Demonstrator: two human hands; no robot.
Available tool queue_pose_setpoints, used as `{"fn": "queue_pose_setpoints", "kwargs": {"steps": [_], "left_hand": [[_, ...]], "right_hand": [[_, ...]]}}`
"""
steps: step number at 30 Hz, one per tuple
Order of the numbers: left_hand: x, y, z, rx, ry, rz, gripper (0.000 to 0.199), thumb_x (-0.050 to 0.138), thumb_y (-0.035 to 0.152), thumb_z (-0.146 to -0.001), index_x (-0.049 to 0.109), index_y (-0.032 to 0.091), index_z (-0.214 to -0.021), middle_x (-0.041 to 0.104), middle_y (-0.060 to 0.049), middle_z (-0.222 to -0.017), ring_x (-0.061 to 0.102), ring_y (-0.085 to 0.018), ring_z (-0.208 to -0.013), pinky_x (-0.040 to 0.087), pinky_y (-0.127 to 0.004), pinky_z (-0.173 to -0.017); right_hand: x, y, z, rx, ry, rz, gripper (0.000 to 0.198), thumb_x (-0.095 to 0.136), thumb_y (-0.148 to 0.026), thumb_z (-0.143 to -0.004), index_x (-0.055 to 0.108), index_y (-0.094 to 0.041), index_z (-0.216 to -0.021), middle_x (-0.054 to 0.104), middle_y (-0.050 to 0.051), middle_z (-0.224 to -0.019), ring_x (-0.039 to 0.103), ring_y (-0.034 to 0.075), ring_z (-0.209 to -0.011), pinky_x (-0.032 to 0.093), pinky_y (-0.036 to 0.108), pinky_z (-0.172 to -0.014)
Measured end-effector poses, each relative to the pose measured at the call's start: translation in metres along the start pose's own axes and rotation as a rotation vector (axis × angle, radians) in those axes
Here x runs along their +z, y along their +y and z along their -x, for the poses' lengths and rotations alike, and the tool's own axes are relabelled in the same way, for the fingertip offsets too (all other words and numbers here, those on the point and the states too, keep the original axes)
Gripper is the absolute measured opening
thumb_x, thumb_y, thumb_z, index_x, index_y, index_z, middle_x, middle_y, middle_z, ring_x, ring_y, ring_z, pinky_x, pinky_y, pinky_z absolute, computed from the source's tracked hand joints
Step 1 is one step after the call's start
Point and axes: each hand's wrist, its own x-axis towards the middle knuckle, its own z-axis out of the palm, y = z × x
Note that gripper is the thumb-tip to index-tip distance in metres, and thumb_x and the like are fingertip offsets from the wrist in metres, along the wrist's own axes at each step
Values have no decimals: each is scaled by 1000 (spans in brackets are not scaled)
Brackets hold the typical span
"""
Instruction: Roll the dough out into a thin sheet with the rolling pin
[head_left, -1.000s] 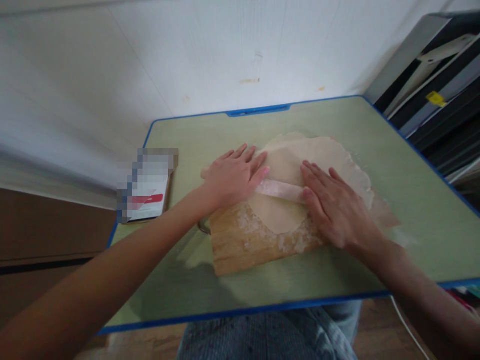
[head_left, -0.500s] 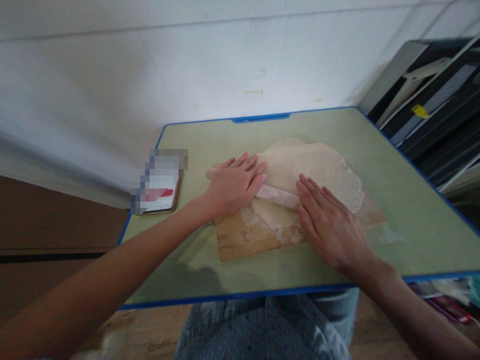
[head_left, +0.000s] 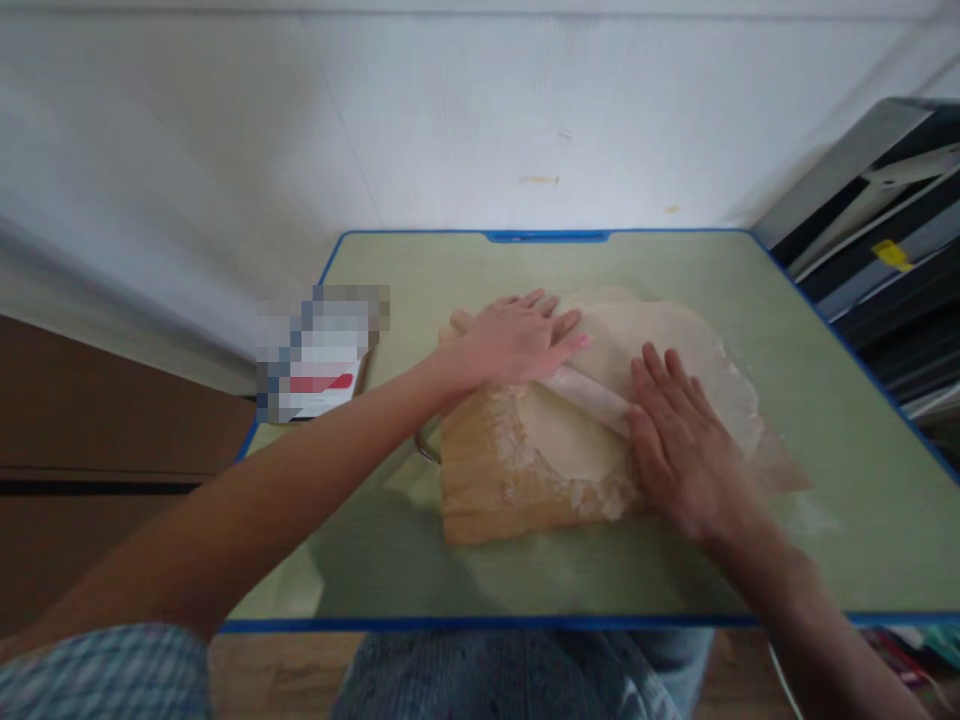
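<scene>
A floury rolling pin (head_left: pixel 589 393) lies at a slant across a wide, thin sheet of dough (head_left: pixel 660 335). My left hand (head_left: pixel 517 338) rests flat over the pin's left part, fingers stretched out and pointing away to the right. Over its right end lies my right hand (head_left: pixel 679 440), palm down with the fingers extended, slightly blurred. Beneath the dough is a wooden cutting board (head_left: pixel 480 500), dusted with flour along its near side; the dough overhangs its far edge. A metal handle (head_left: pixel 427 447) shows at the board's left side.
Under the board stands a pale green table (head_left: pixel 390 560) with a blue rim. A phone (head_left: pixel 322 365), partly pixelated, sits at the left edge. A white wall (head_left: pixel 465 120) rises behind. Dark framed items (head_left: pixel 892 220) lean at the right, close to the table.
My left hand and the left part of the pin have moved forward, so the pin slants more. More dough shows on the near side. The view has shifted slightly.
</scene>
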Motion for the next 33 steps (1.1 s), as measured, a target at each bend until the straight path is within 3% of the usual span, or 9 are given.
{"fn": "queue_pose_setpoints", "kwargs": {"steps": [4, 9, 14, 19, 22, 25, 27, 30, 33], "left_hand": [[-3, 9, 44, -13, 38, -41, 52, 24, 41, -99, 40, 13, -139, 38, -13, -146, 33, -25, -136, 27, -43, -110], [-1, 8, 66, 9, 48, 9, 48, 21, 34, -99, 43, 16, -138, 40, -6, -146, 30, -21, -138, 20, -41, -114], [-2, 4, 22, -23, 37, -9, 50, 20, 39, -100, 39, 17, -140, 38, -7, -147, 28, -24, -139, 22, -41, -113], [-9, 5, -46, 5, -115, 94, 57, 11, 45, -99, 33, 15, -143, 32, -8, -151, 25, -20, -140, 21, -34, -113], [-11, 6, -55, 12, -175, 115, 59, 11, 46, -99, 28, 14, -145, 27, -8, -152, 22, -20, -141, 19, -36, -114], [-10, 4, -35, 43, -184, 73, 60, 14, 51, -97, 31, 18, -144, 29, -7, -151, 23, -21, -141, 19, -39, -114], [-9, 1, -12, 79, -152, 31, 58, 17, 50, -97, 35, 18, -142, 33, -7, -150, 27, -22, -139, 20, -41, -113], [-8, -3, 21, 104, -58, -18, 52, 20, 42, -99, 38, 15, -140, 36, -8, -148, 30, -21, -138, 20, -41, -112], [-7, -8, 47, 84, 0, -16, 49, 20, 34, -99, 39, 12, -139, 38, -8, -147, 30, -19, -138, 18, -41, -113]], "right_hand": [[-8, -41, 21, -37, 67, 157, 48, 39, -21, -89, 46, 5, -129, 52, 25, -132, 52, 29, -121, 48, 43, -94], [-12, -60, 33, -72, 71, 195, 45, 41, -20, -88, 50, 3, -125, 51, 25, -133, 56, 30, -116, 52, 42, -88], [-7, -31, 14, -6, 30, 114, 46, 33, -24, -93, 49, 1, -128, 52, 21, -134, 46, 27, -127, 43, 44, -100], [-1, 9, -9, 182, -50, 63, 56, 20, -35, -96, 49, -1, -129, 38, 23, -143, 27, 32, -136, 29, 57, -106], [1, 9, -5, 193, -93, -15, 59, 18, -38, -96, 48, 0, -130, 36, 23, -145, 24, 31, -137, 29, 55, -107], [2, -14, 7, 84, -48, -60, 57, 21, -38, -96, 47, -2, -131, 41, 23, -142, 27, 29, -137, 33, 52, -106], [0, -36, 15, 31, -5, -12, 53, 26, -35, -96, 45, -1, -131, 45, 24, -138, 37, 30, -132, 41, 50, -102], [-3, -68, 23, 3, -3, 121, 52, 34, -32, -94, 43, 3, -132, 48, 28, -135, 51, 32, -121, 52, 45, -89], [-5, -86, 27, -29, 8, 172, 50, 35, -31, -94, 45, 2, -129, 50, 28, -133, 54, 32, -117, 53, 44, -87]]}}
